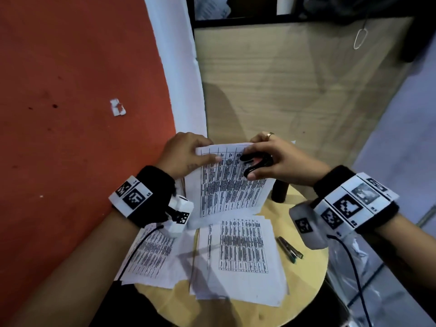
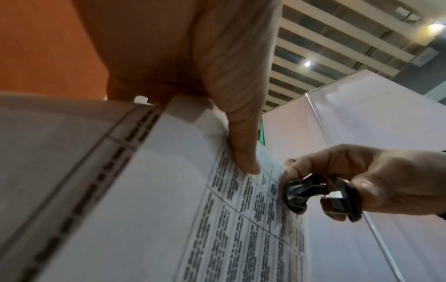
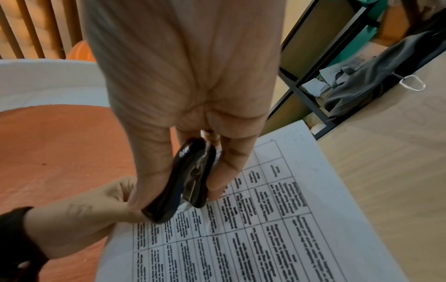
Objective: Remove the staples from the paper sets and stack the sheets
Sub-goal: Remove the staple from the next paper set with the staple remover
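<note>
I hold a printed paper set (image 1: 232, 182) (image 2: 217, 219) (image 3: 265, 219) raised above a round wooden table (image 1: 304, 277). My left hand (image 1: 188, 154) (image 2: 241, 152) (image 3: 79, 213) pinches its top left corner, thumb on the front of the sheet. My right hand (image 1: 266, 159) (image 2: 350, 183) (image 3: 190, 167) grips a black staple remover (image 1: 254, 162) (image 2: 313, 196) (image 3: 185, 181) against the sheet's top edge. The staple itself is hidden. Loose printed sheets (image 1: 240, 256) lie flat on the table below, with another pile (image 1: 151, 253) to their left.
A dark stapler-like tool (image 1: 290, 249) lies on the table to the right of the sheets. A black cylinder (image 1: 279, 191) stands behind the raised paper. An orange wall (image 1: 70, 114) is on the left and a wooden cabinet side (image 1: 295, 79) ahead.
</note>
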Demonstrator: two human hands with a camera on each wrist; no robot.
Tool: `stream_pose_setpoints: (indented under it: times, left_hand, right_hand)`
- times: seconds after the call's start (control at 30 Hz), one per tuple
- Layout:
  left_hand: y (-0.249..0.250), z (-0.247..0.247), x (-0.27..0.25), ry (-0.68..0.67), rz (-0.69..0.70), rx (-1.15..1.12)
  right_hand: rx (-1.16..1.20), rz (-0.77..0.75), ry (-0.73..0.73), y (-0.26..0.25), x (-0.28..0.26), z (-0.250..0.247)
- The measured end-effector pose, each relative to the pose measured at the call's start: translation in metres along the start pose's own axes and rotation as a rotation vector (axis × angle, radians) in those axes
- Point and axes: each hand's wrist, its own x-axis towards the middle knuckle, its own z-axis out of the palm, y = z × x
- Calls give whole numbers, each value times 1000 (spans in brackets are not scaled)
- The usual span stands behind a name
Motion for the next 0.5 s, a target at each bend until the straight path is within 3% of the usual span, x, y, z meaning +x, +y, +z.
stream_pose_setpoints:
  times: [0.23,0.3,0.4,0.5]
  left_hand:
    - [0,-12,-9,5,39,-74]
    - [3,-13,-9,17,50,-78]
    - [8,-16,-10,40,49,-168]
    - [16,-18,-10,38,46,-212]
  right_hand:
    - [18,-13,-13,-6,-8,-9]
    - [13,-48,91,-8,-8,-3]
    - [-29,-165,363,-17,-8,10]
    - [-257,-296,462,-34,-7,24]
